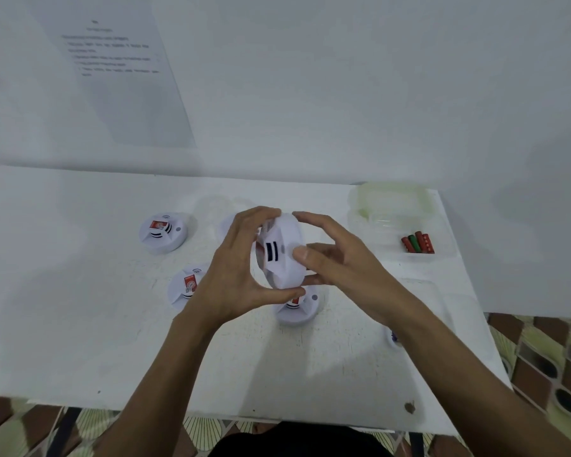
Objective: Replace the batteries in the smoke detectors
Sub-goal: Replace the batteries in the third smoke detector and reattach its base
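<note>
**Smoke detector held on edge between both hands**

A white smoke detector (279, 255) is held above the table, tipped on its edge, with its dark vent slots turned toward the camera. It is gripped by the left hand (234, 272), whose fingers are curled over the top rim and whose thumb is set under the lower edge. The right hand (337, 258) is also closed round it, fingers over the top and thumb pressed on the face. Its back is covered by the palms, so whether it is open cannot be told.

Directly beneath the hands a second detector (295, 308) is largely hidden; only its lower rim and a strip of red label are seen. A third detector (226, 225) is mostly masked behind the left hand. Two more are seen better: a near-left detector (187, 286), partly cut by the left wrist, and a far-left detector (162, 232), both with red labels. A small object (394, 336) is nearly covered by the right forearm and cannot be identified.

At the right, red and green batteries (417, 242) lie grouped together, near a clear plastic container (389, 199) whose outline is faint.

Everything is set on a white table (80, 324) pushed against a white wall. A printed sheet (122, 77) is fixed to the wall, its text too blurred to be read. Patterned floor tiles (548, 364) are seen past the table's edges.
</note>
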Available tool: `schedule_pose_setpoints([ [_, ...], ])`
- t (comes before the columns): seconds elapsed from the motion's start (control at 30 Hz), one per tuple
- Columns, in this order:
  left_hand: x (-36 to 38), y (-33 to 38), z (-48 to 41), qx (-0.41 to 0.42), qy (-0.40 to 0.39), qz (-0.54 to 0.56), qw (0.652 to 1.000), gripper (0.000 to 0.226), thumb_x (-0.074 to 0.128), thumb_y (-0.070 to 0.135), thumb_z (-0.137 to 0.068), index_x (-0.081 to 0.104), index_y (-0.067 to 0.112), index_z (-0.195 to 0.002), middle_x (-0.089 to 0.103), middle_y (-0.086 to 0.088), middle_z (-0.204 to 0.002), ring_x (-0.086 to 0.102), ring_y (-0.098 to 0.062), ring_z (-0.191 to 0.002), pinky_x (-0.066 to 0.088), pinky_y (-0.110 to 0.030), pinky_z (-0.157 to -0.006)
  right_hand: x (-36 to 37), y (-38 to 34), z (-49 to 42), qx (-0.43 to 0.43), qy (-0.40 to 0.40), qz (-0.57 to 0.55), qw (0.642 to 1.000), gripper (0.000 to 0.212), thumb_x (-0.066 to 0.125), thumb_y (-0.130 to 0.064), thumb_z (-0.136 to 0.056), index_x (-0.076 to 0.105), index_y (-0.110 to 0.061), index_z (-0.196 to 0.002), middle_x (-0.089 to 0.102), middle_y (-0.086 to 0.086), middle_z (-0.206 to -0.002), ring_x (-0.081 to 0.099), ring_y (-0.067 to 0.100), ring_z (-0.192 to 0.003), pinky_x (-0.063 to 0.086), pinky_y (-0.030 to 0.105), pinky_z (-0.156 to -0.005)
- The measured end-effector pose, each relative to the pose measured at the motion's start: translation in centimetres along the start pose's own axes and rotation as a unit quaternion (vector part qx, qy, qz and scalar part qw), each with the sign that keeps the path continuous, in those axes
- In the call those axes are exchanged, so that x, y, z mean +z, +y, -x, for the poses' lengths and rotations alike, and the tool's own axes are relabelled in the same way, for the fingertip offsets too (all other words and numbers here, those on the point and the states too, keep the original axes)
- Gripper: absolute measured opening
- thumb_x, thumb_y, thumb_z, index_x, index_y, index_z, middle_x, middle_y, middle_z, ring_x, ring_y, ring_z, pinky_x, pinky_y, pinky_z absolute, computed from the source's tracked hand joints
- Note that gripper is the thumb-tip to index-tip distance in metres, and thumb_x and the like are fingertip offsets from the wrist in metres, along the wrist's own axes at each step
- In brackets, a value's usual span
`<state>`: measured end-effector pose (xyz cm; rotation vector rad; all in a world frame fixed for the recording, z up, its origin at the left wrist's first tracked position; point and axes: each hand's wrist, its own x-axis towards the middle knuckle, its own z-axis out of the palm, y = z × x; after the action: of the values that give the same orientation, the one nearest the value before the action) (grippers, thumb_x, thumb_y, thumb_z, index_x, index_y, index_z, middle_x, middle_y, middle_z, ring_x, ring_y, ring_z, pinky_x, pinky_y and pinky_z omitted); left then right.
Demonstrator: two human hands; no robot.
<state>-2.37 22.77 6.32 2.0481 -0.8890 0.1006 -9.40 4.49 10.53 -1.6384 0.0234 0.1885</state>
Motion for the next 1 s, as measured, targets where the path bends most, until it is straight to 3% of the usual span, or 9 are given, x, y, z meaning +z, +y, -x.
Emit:
schedule_pose_setpoints([
  [0.1,0.3,0.2,-0.6,0.022,-0.006,-0.010,1.000,0.090,0.076,0.052,-0.066,0.039,0.006,-0.134,0.044,-0.003,-0.134,0.036,0.001,-0.126,0.037,-0.021,-0.104,-0.6,0.0,0.0,-0.007,-0.001,-0.033,0.999,0.053,0.064,-0.025,-0.090,0.045,-0.035,-0.138,0.072,0.003,-0.112,0.070,0.024,-0.101,0.060,0.041,-0.081],
  [0.2,0.0,0.6,-1.2,0.014,-0.037,-0.019,0.999,0.091,0.063,0.074,-0.066,0.031,0.030,-0.138,0.038,0.002,-0.141,0.036,-0.010,-0.128,0.033,-0.021,-0.108,-1.2,0.2,0.3,-0.020,0.006,-0.055,0.998,0.047,0.055,-0.014,-0.098,0.045,-0.033,-0.140,0.070,0.013,-0.114,0.069,0.029,-0.104,0.058,0.049,-0.086],
  [0.27,-0.3,1.3,-1.3,-0.025,-0.060,0.003,0.998,0.096,0.066,0.075,-0.061,0.025,0.039,-0.140,0.030,0.018,-0.146,0.029,-0.002,-0.134,0.026,-0.017,-0.110,-1.4,0.5,0.5,-0.024,0.006,-0.075,0.997,0.044,0.049,-0.010,-0.100,0.046,-0.029,-0.140,0.068,0.013,-0.119,0.067,0.031,-0.108,0.056,0.054,-0.088],
  [0.37,-0.3,1.4,-1.2,-0.068,-0.109,0.106,0.986,0.099,0.059,0.080,-0.062,0.016,0.038,-0.140,0.024,0.040,-0.141,0.026,0.008,-0.134,0.023,-0.011,-0.108,-1.7,1.0,0.9,-0.027,-0.001,-0.111,0.993,0.045,0.040,-0.005,-0.103,0.045,-0.027,-0.141,0.066,0.017,-0.121,0.064,0.036,-0.110,0.053,0.058,-0.089],
  [0.5,-0.1,1.3,-0.9,-0.074,-0.108,0.079,0.988,0.094,0.058,0.078,-0.064,0.019,0.035,-0.138,0.024,0.025,-0.143,0.024,0.017,-0.129,0.023,-0.013,-0.111,-1.9,1.1,1.3,-0.026,0.003,-0.089,0.996,0.047,0.036,-0.007,-0.104,0.045,-0.035,-0.141,0.067,0.014,-0.119,0.067,0.036,-0.104,0.056,0.052,-0.086],
  [0.63,-0.2,2.4,-1.1,-0.108,-0.120,0.096,0.982,0.099,0.048,0.095,-0.048,0.022,0.042,-0.128,0.021,0.031,-0.135,0.024,0.022,-0.124,0.021,-0.014,-0.108,-1.7,0.9,1.7,-0.028,0.027,-0.031,0.999,0.046,0.039,-0.012,-0.104,0.044,-0.039,-0.140,0.071,0.014,-0.098,0.070,0.034,-0.071,0.058,0.037,-0.063],
  [0.77,0.0,2.6,-0.8,-0.077,-0.081,0.078,0.991,0.092,0.053,0.089,-0.053,0.027,0.045,-0.129,0.028,0.033,-0.135,0.034,0.004,-0.129,0.031,-0.031,-0.110,-1.6,1.1,2.1,-0.043,0.041,-0.049,0.997,0.044,0.039,-0.010,-0.103,0.045,-0.032,-0.141,0.066,0.026,-0.084,0.063,0.029,-0.060,0.054,0.034,-0.058],
  [0.9,-0.3,3.1,-0.9,-0.093,-0.106,0.113,0.984,0.095,0.057,0.088,-0.052,0.028,0.041,-0.129,0.032,0.035,-0.134,0.036,0.001,-0.129,0.030,-0.029,-0.112,-1.8,1.7,2.3,-0.044,0.049,-0.055,0.996,0.044,0.040,-0.009,-0.103,0.045,-0.031,-0.141,0.068,0.020,-0.086,0.060,0.028,-0.059,0.053,0.035,-0.059],
  [1.0,0.0,2.9,-0.7,-0.081,-0.109,0.105,0.985,0.093,0.078,0.056,-0.063,0.029,0.032,-0.139,0.037,0.034,-0.137,0.039,0.003,-0.128,0.036,-0.027,-0.108,-2.1,1.8,2.4,-0.048,0.060,-0.042,0.996,0.044,0.039,-0.009,-0.103,0.046,-0.030,-0.141,0.067,0.018,-0.083,0.056,0.027,-0.057,0.052,0.035,-0.058],
])
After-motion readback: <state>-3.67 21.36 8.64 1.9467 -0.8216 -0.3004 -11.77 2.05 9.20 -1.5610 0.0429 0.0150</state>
